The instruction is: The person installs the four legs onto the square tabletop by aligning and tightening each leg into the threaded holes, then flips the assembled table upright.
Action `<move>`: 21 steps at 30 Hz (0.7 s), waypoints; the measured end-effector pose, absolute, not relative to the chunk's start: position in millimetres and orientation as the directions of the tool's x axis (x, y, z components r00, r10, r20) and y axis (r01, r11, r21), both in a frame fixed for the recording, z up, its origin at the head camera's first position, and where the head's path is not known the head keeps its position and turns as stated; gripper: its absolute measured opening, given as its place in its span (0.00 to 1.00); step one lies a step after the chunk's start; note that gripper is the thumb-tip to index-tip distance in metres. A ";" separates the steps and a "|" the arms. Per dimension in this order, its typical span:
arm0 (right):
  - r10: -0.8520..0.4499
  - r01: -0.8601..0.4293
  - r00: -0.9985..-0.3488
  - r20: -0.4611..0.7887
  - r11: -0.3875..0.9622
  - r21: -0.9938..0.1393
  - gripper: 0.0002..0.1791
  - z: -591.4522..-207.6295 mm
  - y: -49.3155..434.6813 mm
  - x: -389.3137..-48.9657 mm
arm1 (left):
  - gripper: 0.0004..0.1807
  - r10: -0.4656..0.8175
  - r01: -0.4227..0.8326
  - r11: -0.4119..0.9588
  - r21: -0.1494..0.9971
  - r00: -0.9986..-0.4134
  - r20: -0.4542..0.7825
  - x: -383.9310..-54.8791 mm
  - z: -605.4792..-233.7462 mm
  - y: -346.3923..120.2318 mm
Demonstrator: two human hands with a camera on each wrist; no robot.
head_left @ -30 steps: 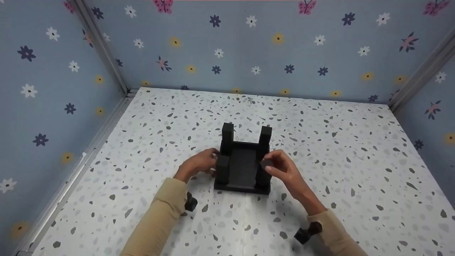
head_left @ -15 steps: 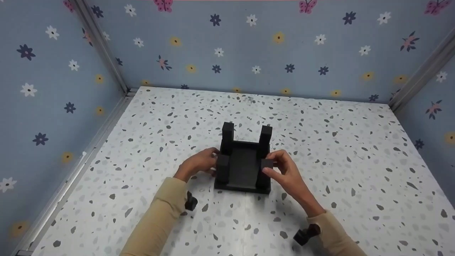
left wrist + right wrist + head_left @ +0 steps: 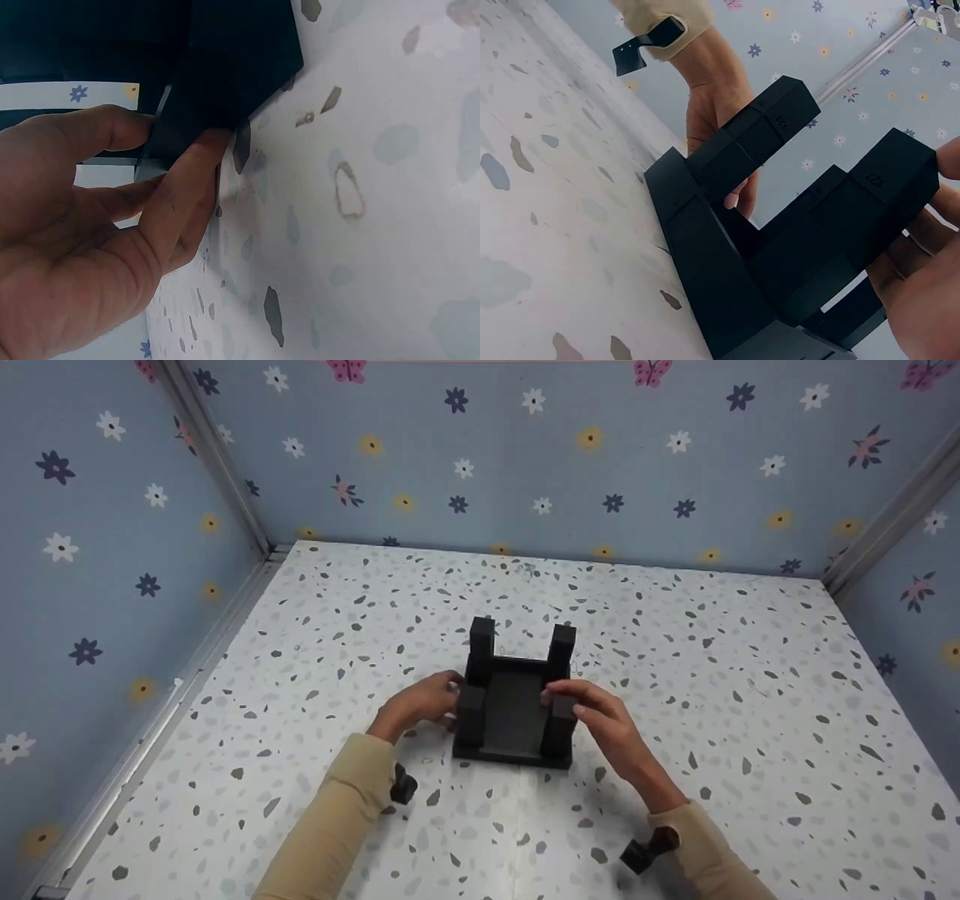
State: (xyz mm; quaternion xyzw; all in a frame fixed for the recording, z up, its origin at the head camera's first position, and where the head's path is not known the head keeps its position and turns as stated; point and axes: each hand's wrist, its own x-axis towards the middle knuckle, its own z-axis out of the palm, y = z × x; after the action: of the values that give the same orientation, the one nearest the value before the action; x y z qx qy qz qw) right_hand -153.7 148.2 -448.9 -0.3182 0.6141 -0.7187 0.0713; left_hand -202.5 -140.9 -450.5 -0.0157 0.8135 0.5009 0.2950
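A black plastic piece shaped like a small upturned table stands on the speckled tabletop, its flat rectangular base (image 3: 514, 712) down and several blocky legs pointing up. My left hand (image 3: 427, 699) holds the left side at the near-left leg (image 3: 471, 712); in the left wrist view its thumb and fingers (image 3: 180, 195) pinch a black edge. At the top of the near-right leg (image 3: 561, 724) is my right hand (image 3: 604, 720), index finger across its far side and thumb at its right. In the right wrist view, fingertips touch that leg's end (image 3: 911, 161), which bears a small raised marking.
White speckled tabletop (image 3: 360, 607) surrounds the piece. Blue flowered panels (image 3: 510, 450) rise at the back and both sides, joined by metal corner rails (image 3: 217, 457). Black camera mounts sit at the left cuff (image 3: 403, 787) and the right cuff (image 3: 646, 851).
My right fingers have shifted around the near-right leg's top: the thumb moved from its front to its right side, the index finger farther left. My left hand and the piece stay put.
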 end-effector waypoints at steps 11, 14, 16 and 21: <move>-0.506 -0.270 -0.792 0.343 -0.213 -0.939 0.18 -446.9 148.1 -152.1 | 0.27 0.275 -0.308 0.503 0.807 -0.829 -0.487 -201.7 -449.5 -139.9; -0.481 -0.266 -0.821 0.309 -0.156 -0.951 0.17 -446.1 148.3 -150.7 | 0.28 0.271 -0.319 0.496 0.808 -0.827 -0.493 -201.7 -449.9 -139.7; -0.462 -0.261 -0.839 0.289 -0.125 -0.957 0.17 -445.7 147.9 -150.0 | 0.28 0.269 -0.323 0.493 0.808 -0.826 -0.495 -201.7 -450.2 -139.9; -0.413 -0.266 -0.869 0.273 -0.075 -0.961 0.16 -445.9 146.1 -149.1 | 0.28 0.268 -0.315 0.498 0.808 -0.830 -0.489 -201.5 -450.1 -140.1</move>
State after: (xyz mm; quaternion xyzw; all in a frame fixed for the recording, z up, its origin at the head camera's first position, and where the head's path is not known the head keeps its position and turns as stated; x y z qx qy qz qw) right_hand -149.1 146.1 -445.9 -0.2505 0.6780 -0.6890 0.0535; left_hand -201.5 -140.1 -450.1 -0.0144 0.8152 0.5007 0.2908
